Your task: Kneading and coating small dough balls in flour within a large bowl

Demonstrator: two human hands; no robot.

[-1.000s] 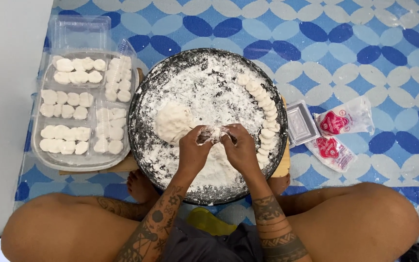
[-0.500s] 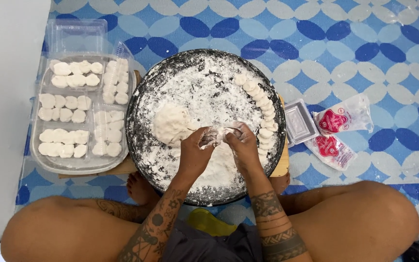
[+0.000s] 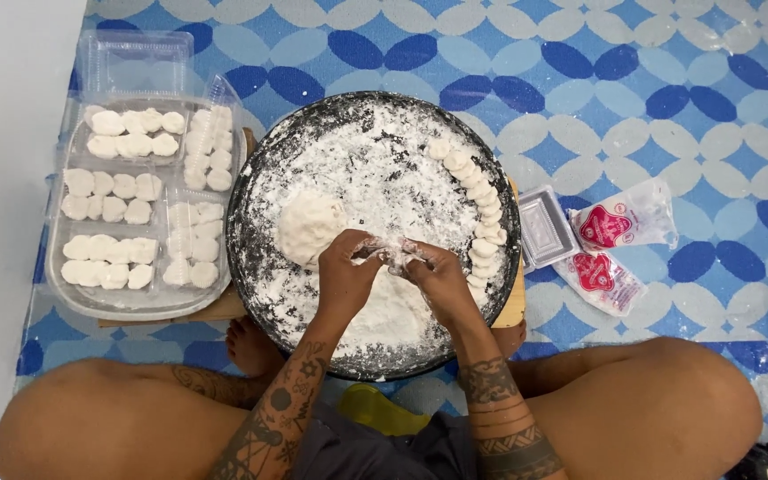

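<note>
Dough piece (image 3: 395, 252), small and floured, sits pinched between both hands over the round dark tray (image 3: 264, 178), just right of centre. Long axis approx. left-right, ends pointing toward each hand; shape mostly hidden by fingers, so exact form can't be told. Left hand (image 3: 346, 277) and right hand (image 3: 442, 283): fingertips closed on the piece from opp. sides, knuckles up, both dusted w/ flour. Tray is covered in white flour. Larger dough lump (image 3: 310, 227) lies on the flour, just beside left hand. Row of small shaped pieces (image 3: 480, 209) curves along tray's right rim. Clear plastic containers (image 3: 77, 293) left of tray, w/ rows of white pieces inside. Small clear box (image 3: 545, 227) and two red-and-white packets (image 3: 620, 222) right of tray. All rests on floor w/ blue patterned mat (image 3: 633, 80). Person seated cross-legged.
</note>
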